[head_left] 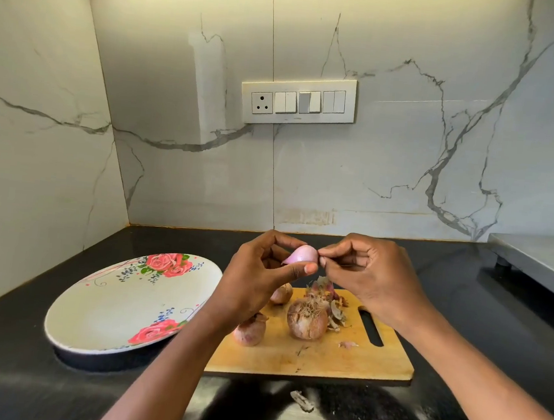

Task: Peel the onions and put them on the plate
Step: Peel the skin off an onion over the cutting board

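Head view: unpeeled onions point(307, 319) and peels point(335, 308) crowd the cutting board point(322, 359).

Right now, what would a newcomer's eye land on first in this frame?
Both hands meet mid-frame above the counter: the left hand holds a peeled pink onion while the right hand pinches its tip. Below, unpeeled onions and skins lie on a wooden cutting board. Left of it sits a rose-patterned plate, holding nothing.
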{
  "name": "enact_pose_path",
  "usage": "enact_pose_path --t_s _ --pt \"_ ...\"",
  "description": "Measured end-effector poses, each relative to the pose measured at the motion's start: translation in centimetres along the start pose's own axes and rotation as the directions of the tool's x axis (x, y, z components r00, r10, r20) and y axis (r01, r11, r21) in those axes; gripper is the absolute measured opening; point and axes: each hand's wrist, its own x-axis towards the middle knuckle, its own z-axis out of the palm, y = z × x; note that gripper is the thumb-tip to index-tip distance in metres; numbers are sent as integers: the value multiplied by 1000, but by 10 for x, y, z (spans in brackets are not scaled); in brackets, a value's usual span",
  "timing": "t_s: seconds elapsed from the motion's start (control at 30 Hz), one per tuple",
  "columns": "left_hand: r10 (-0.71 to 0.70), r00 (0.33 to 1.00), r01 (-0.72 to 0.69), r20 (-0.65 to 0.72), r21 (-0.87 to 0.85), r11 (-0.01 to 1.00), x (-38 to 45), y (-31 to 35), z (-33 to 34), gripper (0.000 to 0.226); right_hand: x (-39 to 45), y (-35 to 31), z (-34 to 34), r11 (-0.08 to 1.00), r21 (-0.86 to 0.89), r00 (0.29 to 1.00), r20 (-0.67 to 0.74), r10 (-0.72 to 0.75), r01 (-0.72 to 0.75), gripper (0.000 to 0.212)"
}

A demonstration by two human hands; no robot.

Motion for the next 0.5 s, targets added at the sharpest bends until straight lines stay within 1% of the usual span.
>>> enact_pose_path --t_s 0.1,0.17,0.27,0.37,0.4,0.43,0.5 --pt "1 1000 -1 -13 7 1000 1 -1 1 40 0 -2 1 1000 3 1000 -24 -8 8 13" --pt "-13 1000 13 -11 7 1000 1 -1 -1 38 0 -3 1 999 44 1000 -11 16 -16 12" --pt "-30 999 31 29 -18 999 0 2 -2 40 1 -4 -1 983 161 996 29 81 -84 12" --pt "-35 998 38 46 -68 997 -1 6 -1 43 4 -3 -2 939 307 988 25 153 -153 12" --pt "-41 998 45 38 -89 995 0 6 -2 43 5 -2 -3 937 308 986 20 168 -166 12" --pt "-49 998 51 30 -101 994 0 6 -3 42 6 -1 -3 946 272 984 19 179 -177 14" --pt "-60 998 62 21 -100 993 1 5 -4 41 6 2 -4 969 157 982 42 186 -191 18"
